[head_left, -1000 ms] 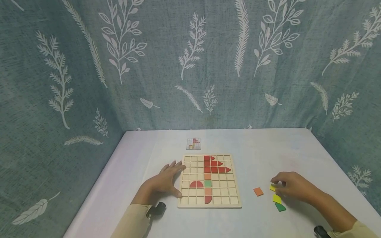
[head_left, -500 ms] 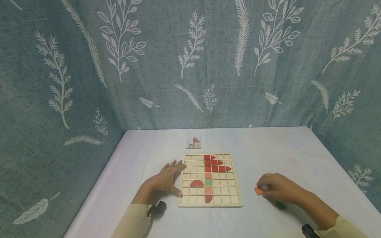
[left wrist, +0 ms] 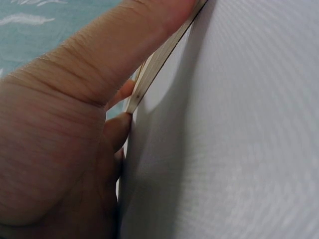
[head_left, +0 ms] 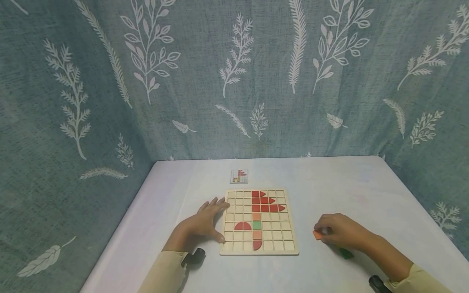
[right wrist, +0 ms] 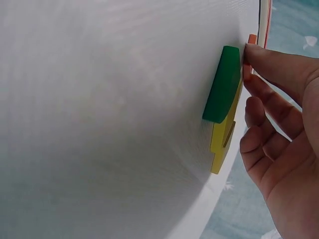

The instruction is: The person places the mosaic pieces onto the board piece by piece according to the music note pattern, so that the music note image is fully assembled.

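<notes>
The wooden grid board (head_left: 239, 246) lies flat mid-table, holding several red pieces, two orange squares and a green square. My left hand (head_left: 202, 223) rests along its left side, fingers spread, thumb by the near corner; in the left wrist view, the thumb (left wrist: 94, 55) reaches across its wooden edge. To the right of the board, my right hand (head_left: 342, 232) pinches an orange square tile (head_left: 316, 235) between thumb and fingers, low over the table. Beside it lies a green curved piece (right wrist: 223, 84), partly covering yellow tiles (right wrist: 217, 137); in the head view the hand hides the yellow ones.
A small pattern card (head_left: 239, 176) sits behind the board. The white table (head_left: 176, 268) meets a leaf-print teal curtain (head_left: 205, 81) at the back and sides. Dark wrist cameras are strapped at both cuffs.
My right hand has moved left from the yellow tiles to the orange tile and now pinches it, slightly tilted up. My left hand and the board have stayed put.
</notes>
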`<state>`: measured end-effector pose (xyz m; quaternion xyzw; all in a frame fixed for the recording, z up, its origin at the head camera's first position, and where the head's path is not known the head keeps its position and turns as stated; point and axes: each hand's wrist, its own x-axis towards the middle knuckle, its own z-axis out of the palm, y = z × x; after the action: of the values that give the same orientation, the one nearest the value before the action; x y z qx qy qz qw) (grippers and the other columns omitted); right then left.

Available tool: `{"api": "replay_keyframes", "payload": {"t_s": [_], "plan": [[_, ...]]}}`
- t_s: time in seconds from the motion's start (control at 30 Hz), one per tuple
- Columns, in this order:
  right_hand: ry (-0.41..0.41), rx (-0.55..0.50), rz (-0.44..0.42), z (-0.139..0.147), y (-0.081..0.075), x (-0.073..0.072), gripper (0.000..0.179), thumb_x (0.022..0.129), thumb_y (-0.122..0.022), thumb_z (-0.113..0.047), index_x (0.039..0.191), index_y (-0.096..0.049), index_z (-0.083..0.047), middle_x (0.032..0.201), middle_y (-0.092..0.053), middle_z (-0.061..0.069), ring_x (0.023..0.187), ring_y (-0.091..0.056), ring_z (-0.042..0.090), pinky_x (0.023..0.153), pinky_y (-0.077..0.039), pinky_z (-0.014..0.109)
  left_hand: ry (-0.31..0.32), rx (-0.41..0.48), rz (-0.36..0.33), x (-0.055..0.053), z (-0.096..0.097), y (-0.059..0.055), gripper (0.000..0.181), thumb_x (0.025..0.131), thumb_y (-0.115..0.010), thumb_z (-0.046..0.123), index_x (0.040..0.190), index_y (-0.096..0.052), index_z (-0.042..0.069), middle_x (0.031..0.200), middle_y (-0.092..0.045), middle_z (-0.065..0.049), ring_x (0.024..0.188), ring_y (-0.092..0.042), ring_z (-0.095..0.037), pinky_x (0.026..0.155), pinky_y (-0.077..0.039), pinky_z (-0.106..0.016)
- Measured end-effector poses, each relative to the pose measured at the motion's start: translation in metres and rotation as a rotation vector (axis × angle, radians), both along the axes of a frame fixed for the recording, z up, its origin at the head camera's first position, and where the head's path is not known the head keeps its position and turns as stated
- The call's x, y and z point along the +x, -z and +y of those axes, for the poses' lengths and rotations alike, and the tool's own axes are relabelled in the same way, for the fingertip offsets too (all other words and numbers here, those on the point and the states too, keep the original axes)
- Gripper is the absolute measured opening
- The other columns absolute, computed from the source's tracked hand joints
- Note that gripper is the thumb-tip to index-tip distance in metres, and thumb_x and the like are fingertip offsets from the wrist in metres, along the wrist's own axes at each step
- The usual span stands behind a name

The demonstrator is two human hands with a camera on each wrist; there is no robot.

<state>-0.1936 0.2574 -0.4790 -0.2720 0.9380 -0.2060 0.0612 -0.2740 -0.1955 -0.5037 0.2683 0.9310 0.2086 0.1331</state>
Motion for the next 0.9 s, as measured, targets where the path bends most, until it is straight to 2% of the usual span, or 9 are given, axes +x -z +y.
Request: {"api": "replay_keyframes", "payload": {"t_s": [0.17,0.33,0.57,0.63,0.73,0.9], "plan": [[-0.001,0.024,0.021,-0.005,0.0,-0.001,0.019,0.079,-0.08,-0.023,0.098,-0.075,-0.023,0.091,-0.06,-0.023,0.082,-0.054,-0.001,0.072,-0.053,0.03,0.003,0.003,0.0,0.001,0.0,0.0,0.122,0.048,-0.087,0.063,0.15,-0.036,0.021,0.16,-0.02,-0.004,0.148,-0.005,-0.027,0.118,-0.002,-0.048],[-0.019,0.023,0.057,-0.026,-0.004,-0.006,0.017,0.081,-0.079,-0.027,0.097,-0.075,-0.024,0.087,-0.057,-0.025,0.078,-0.052,-0.002,0.07,-0.052,0.027,-0.001,0.006,-0.01,0.001,0.0,-0.001,0.122,0.048,-0.087,0.063,0.15,-0.036,0.021,0.161,-0.019,-0.004,0.148,-0.004,-0.027,0.118,-0.001,-0.048],[-0.198,-0.045,0.159,-0.081,-0.012,-0.019,0.01,0.083,-0.076,-0.024,0.093,-0.074,-0.022,0.088,-0.058,-0.021,0.079,-0.054,0.001,0.07,-0.052,0.026,-0.008,0.011,-0.008,0.001,-0.002,-0.002,0.123,0.047,-0.087,0.063,0.15,-0.036,0.021,0.161,-0.02,-0.004,0.148,-0.004,-0.027,0.118,-0.002,-0.049],[-0.245,-0.034,0.174,-0.098,-0.011,-0.021,0.009,0.085,-0.075,-0.026,0.093,-0.074,-0.022,0.089,-0.059,-0.021,0.08,-0.054,0.0,0.073,-0.052,0.025,-0.006,0.013,-0.014,0.0,-0.002,-0.002,0.123,0.047,-0.087,0.064,0.15,-0.036,0.021,0.161,-0.019,-0.004,0.148,-0.004,-0.027,0.118,-0.001,-0.048],[-0.298,-0.012,0.167,-0.125,-0.011,-0.024,0.01,0.086,-0.074,-0.026,0.094,-0.075,-0.021,0.088,-0.06,-0.02,0.079,-0.053,0.0,0.072,-0.051,0.022,0.004,0.016,-0.021,-0.001,-0.001,-0.002,0.123,0.047,-0.086,0.064,0.15,-0.036,0.02,0.161,-0.018,-0.005,0.148,-0.004,-0.027,0.118,-0.001,-0.048],[-0.327,-0.015,0.144,-0.168,-0.012,-0.025,0.012,0.087,-0.073,-0.029,0.096,-0.075,-0.022,0.082,-0.055,-0.02,0.073,-0.048,-0.001,0.066,-0.046,0.015,0.015,0.012,-0.021,0.0,-0.002,-0.004,0.121,0.049,-0.086,0.063,0.15,-0.036,0.02,0.161,-0.018,-0.006,0.148,-0.004,-0.028,0.118,-0.001,-0.048]]}}
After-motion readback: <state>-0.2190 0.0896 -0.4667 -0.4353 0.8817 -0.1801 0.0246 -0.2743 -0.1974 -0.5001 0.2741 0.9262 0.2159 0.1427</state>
